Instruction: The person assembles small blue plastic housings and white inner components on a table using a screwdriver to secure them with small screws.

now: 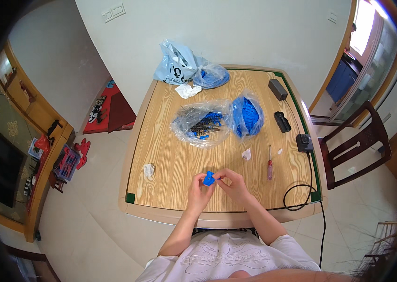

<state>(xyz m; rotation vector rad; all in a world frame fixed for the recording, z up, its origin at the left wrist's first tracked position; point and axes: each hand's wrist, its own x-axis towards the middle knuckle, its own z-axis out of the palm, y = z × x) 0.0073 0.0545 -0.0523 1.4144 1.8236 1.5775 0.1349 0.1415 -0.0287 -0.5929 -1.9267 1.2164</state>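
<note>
Over the near part of the wooden table point(170, 185), a small blue plastic part point(209, 178) is held between both hands. My left hand point(199, 191) grips it from the left, fingers curled round its side. From the right, my right hand point(233, 182) pinches at its edge; whether a second small piece sits in that pinch is too small to tell. Farther off lies an open clear plastic bag point(186, 134) with dark screw-like pieces and blue bits in it. Beside it on the right is a clear bag packed with blue parts point(247, 117).
A red-handled screwdriver point(270, 169) lies right of my hands, near crumpled white paper point(246, 154). Along the right edge are a black charger cradle point(282, 121), a black box point(278, 89) and a power adapter point(304, 143) with a looped cable. Bags point(175, 66) stand at the back. A chair point(356, 145) is at right.
</note>
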